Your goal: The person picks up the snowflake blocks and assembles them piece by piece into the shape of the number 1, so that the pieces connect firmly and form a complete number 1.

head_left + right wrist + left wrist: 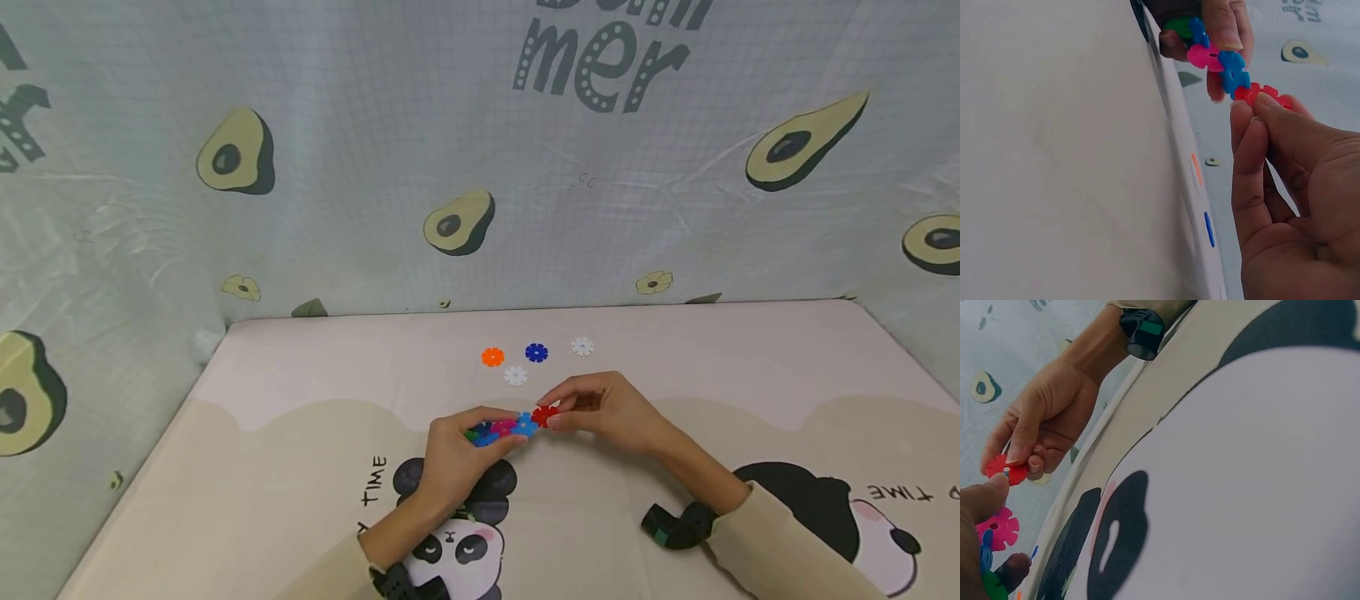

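Observation:
My left hand (459, 457) grips a short chain of notched plastic discs in green, blue and pink, with a light blue disc (1234, 74) at its right end. A red notched disc (545, 416) is pinched between the thumb and fingers of my right hand (618, 414). In the right wrist view, the red disc meets the edge of the light blue one; whether their slots are fully locked I cannot tell. The pink disc (1001, 528) shows past my left thumb in the left wrist view. Part of the chain is hidden by my left fingers.
Beyond the hands, loose discs lie on the table: an orange one (492, 357), a dark blue one (536, 352) and two whitish ones, one nearer (515, 376). A panda-print cloth (300, 483) covers the table. An avocado-print curtain (360, 167) hangs behind.

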### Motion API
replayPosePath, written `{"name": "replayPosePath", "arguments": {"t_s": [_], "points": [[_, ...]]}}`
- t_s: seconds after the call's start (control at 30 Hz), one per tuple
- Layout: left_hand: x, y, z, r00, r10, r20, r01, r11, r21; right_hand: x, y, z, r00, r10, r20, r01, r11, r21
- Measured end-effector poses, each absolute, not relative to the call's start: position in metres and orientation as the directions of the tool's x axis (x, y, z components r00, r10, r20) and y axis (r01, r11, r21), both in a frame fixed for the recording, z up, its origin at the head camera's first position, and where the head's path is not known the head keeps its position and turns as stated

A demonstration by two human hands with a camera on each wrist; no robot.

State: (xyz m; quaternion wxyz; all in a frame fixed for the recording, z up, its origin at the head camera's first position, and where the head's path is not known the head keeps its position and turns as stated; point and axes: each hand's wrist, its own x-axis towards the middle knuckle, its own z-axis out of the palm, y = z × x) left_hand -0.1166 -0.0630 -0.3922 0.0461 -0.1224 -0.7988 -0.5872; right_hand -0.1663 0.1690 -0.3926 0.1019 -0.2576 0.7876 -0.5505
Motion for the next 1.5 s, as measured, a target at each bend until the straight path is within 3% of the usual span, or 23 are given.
{"name": "replayPosePath", "arguments": {"t_s": [0.23,0.5,0.73,1.5], "points": [[-0.124,-0.065,-0.41,-0.966,0.157,0.206,0.241,0.253,0.937,-0.164,0.167,-0.394,-0.834,-0.532,0.146,-0.299,0.214,-0.93],[-0.111,-0.064,-0.382,-0.954,0.183,0.238,0.277,0.227,0.934,-0.164,0.166,-0.397,-0.798,-0.577,0.174,-0.296,0.123,-0.947],[-0.112,-0.065,-0.382,-0.954,0.202,0.221,0.262,0.21,0.942,-0.162,0.165,-0.401,-0.762,-0.608,0.224,-0.297,0.021,-0.955],[-0.11,-0.064,-0.38,-0.958,0.191,0.215,0.252,0.197,0.947,-0.16,0.161,-0.408,-0.744,-0.619,0.251,-0.279,-0.053,-0.959]]}}
